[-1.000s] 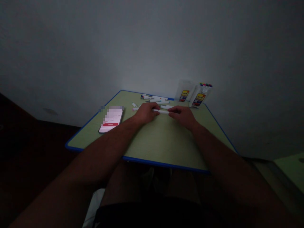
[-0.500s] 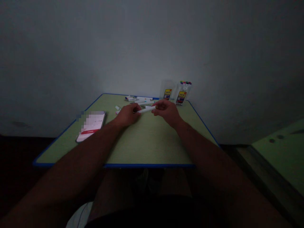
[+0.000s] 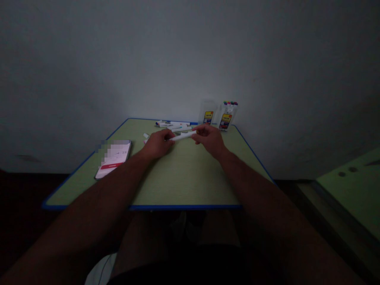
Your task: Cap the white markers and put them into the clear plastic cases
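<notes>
A white marker point(image 3: 183, 136) is held nearly level just above the table, one end in each hand. My left hand point(image 3: 158, 143) is closed round its left end, and my right hand point(image 3: 208, 138) pinches its right end between thumb and fingers. Both tips of the marker are hidden by the fingers. Behind my hands lie several loose white markers point(image 3: 175, 124), some partly covered by them. A small white piece point(image 3: 146, 135), perhaps a cap, lies just left of my left hand.
At the back right stand a clear plastic case point(image 3: 208, 113) with a yellow label and another case point(image 3: 227, 118) filled with colour-tipped markers. A phone point(image 3: 114, 160) with a lit screen rests on the left of the blue-edged green table point(image 3: 184, 182). A wall point(image 3: 178, 59) rises behind.
Both hands keep their hold on the marker, with the right hand slightly farther right. The whole view has shifted a little.
</notes>
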The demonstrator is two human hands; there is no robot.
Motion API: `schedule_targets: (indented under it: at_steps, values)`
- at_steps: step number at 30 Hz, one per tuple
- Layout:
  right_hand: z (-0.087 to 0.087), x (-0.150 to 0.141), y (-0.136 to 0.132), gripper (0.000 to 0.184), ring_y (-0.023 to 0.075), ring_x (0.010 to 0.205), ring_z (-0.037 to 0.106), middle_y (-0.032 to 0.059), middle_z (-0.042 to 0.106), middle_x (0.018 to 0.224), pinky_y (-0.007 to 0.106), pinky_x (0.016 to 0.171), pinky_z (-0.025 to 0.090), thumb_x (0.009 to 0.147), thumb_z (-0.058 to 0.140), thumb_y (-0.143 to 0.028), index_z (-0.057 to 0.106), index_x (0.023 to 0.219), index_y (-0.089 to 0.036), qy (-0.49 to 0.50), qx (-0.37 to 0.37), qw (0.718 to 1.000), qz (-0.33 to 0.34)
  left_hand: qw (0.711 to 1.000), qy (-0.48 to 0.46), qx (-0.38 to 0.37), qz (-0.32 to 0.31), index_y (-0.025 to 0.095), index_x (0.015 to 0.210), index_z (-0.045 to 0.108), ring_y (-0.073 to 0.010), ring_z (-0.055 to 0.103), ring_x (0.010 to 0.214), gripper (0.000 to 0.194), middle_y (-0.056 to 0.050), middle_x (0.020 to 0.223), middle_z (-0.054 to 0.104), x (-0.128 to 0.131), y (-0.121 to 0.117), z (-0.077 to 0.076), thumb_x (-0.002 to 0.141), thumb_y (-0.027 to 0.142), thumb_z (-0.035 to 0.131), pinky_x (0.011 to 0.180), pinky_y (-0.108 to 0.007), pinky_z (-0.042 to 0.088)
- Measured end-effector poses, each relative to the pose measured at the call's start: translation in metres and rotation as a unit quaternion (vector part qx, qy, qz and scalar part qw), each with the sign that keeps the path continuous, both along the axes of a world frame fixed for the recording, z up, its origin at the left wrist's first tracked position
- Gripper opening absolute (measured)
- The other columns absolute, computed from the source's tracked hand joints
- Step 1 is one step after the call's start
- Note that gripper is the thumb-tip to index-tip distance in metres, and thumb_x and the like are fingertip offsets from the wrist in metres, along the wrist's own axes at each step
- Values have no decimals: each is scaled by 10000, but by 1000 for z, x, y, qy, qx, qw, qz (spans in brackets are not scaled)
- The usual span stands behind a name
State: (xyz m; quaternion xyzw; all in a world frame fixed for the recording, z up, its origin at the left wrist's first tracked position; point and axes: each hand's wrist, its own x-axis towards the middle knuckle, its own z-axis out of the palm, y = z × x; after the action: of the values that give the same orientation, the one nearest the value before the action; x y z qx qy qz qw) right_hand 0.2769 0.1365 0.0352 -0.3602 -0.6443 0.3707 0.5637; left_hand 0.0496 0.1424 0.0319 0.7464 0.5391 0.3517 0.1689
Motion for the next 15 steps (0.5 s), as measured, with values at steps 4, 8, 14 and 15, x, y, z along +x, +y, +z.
schedule_targets:
  at_steps: [4,8,14,15]
  values:
    - [-2,3,4,203,89,538,564,-46,618,645,221,496,518,701,762,-264,696,872,-177,-13,-27,998,-59,999,-31,-4,9,197,880,748,-222,631,784,147,-51,856,738,0,1,0,735,218,749,759,-359,471]
    - [-4,8,7,160,105,514,593,-20,644,626,219,479,496,748,731,-234,706,888,-160,-57,-68,989,-122,997,-69,-17,3,186,904,776,-211,636,771,179,-53,846,744,0,4,0,727,198,755,741,-358,475]
    - [-1,13,6,96,107,499,612,-7,656,613,205,471,491,768,735,-184,711,855,-150,-87,-114,981,-128,990,-134,-42,0,174,904,779,-173,631,736,219,-31,829,740,-1,5,4,686,152,779,742,-332,482]
    - [0,14,5,81,105,497,612,-9,655,607,205,473,496,770,734,-171,707,844,-151,-83,-122,982,-121,988,-148,-44,3,171,885,774,-166,625,722,217,-27,812,733,-1,5,5,671,147,790,732,-326,483]
